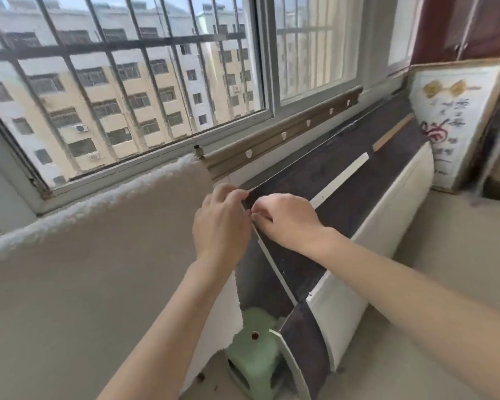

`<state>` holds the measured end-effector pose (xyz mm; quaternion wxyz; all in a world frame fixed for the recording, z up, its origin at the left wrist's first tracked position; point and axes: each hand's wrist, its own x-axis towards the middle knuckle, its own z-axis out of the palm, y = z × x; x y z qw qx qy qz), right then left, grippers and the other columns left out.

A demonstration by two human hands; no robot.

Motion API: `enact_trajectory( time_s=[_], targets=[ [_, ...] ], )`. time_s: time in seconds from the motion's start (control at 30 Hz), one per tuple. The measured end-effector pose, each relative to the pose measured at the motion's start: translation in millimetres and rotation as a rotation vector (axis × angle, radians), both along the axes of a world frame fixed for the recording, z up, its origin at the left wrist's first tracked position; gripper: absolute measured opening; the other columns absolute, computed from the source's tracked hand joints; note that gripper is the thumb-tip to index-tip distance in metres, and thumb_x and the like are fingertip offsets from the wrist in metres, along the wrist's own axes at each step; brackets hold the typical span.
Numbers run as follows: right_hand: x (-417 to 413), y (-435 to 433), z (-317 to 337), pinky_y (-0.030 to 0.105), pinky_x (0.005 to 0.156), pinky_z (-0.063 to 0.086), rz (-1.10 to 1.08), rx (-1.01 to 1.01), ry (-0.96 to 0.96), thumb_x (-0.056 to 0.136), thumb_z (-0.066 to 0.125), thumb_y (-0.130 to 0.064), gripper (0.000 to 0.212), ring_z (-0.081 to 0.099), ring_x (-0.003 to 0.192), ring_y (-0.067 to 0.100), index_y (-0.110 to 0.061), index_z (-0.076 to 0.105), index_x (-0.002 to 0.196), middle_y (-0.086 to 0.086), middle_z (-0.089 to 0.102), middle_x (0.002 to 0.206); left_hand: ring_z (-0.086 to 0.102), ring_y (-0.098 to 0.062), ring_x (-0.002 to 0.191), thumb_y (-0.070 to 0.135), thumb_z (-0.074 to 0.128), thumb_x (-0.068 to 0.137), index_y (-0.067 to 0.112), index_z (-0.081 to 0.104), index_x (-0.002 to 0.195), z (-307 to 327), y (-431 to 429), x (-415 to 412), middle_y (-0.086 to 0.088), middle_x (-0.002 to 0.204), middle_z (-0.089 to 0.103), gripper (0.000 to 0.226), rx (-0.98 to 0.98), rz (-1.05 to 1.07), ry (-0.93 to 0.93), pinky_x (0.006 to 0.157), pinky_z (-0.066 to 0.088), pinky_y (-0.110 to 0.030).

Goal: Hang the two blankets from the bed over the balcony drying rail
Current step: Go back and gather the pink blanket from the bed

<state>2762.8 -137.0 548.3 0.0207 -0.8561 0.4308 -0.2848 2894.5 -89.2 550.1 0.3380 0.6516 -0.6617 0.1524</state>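
The tan blanket (98, 269) fills the lower left of the frame. It hangs down flat from just under the window (127, 82), with its fleecy white edge running along the top. Whatever it is draped over is hidden beneath the cloth, so I take that to be the drying rail rather than see it. Only this one blanket is in sight.

Both hands meet at its right-hand edge, in the middle of the frame. The left hand (220, 226) has its fingers curled onto that edge and appears to pinch the cloth. The right hand (286, 220) is bent in close with its fingertips against the left, but I cannot tell whether it has any cloth in them. Held so near the top corner, they look to be squaring that side so the blanket hangs even.

A brown peg strip (286, 131) carries on from the blanket's top corner toward the upper right. Below it stands a cupboard (387, 215) with a dark top (367, 192). Its white front is closed, so nothing inside shows. A green stool (254, 350) sits bottom centre in the gap between blanket and cupboard, and a framed picture (456, 116) leans at the far right.
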Motion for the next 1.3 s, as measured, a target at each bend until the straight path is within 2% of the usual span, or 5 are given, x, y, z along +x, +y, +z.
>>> enact_trajectory(
  time_s=[0.2,0.4,0.7,0.97,1.3],
  targets=[
    [-97,-11,-79,0.032,0.068,0.043,-0.242,0.234,0.075,0.090,0.051,-0.034,0.020,0.061,0.095,0.027,-0.022,0.065,0.098,0.000,0.068,0.099,0.049,-0.022,0.117,0.027,0.057,0.088,0.026,0.058,0.120,-84,-46,-74,0.004,0.129,0.051,0.032,0.359,-0.159,-0.052,0.095,0.039,-0.038],
    [-206,-23,-155,0.031,0.067,0.043,-0.452,0.442,0.091,0.091,0.050,-0.032,0.019,0.061,0.094,0.028,-0.020,0.065,0.095,0.002,0.068,0.098,0.049,-0.020,0.115,0.030,0.055,0.089,0.027,0.056,0.120,-148,-96,-180,0.007,0.127,0.053,0.031,0.585,-0.355,-0.116,0.092,0.034,-0.036],
    [-364,-62,-202,0.027,0.061,0.036,-0.658,0.605,0.020,0.092,0.048,-0.030,0.020,0.060,0.090,0.027,-0.018,0.064,0.095,0.002,0.067,0.094,0.057,-0.018,0.106,0.028,0.051,0.091,0.029,0.062,0.106,-188,-182,-361,0.009,0.114,0.062,0.019,0.720,-0.507,-0.099,0.089,0.034,-0.032],
    [-498,-115,-209,0.031,0.071,0.047,-0.807,0.678,-0.084,0.093,0.047,-0.028,0.020,0.059,0.093,0.024,-0.018,0.063,0.100,0.001,0.066,0.097,0.056,-0.013,0.101,0.028,0.050,0.090,0.031,0.064,0.095,-198,-241,-510,0.012,0.107,0.064,0.016,0.790,-0.579,-0.039,0.077,0.026,-0.026],
    [-653,-217,-229,0.028,0.065,0.039,-0.976,0.679,-0.164,0.093,0.048,-0.033,0.021,0.059,0.093,0.021,-0.019,0.062,0.099,-0.003,0.067,0.096,0.059,-0.016,0.087,0.026,0.049,0.090,0.026,0.065,0.086,-210,-373,-678,0.011,0.093,0.066,0.016,0.779,-0.729,-0.102,0.081,0.032,-0.029]
  ],
)
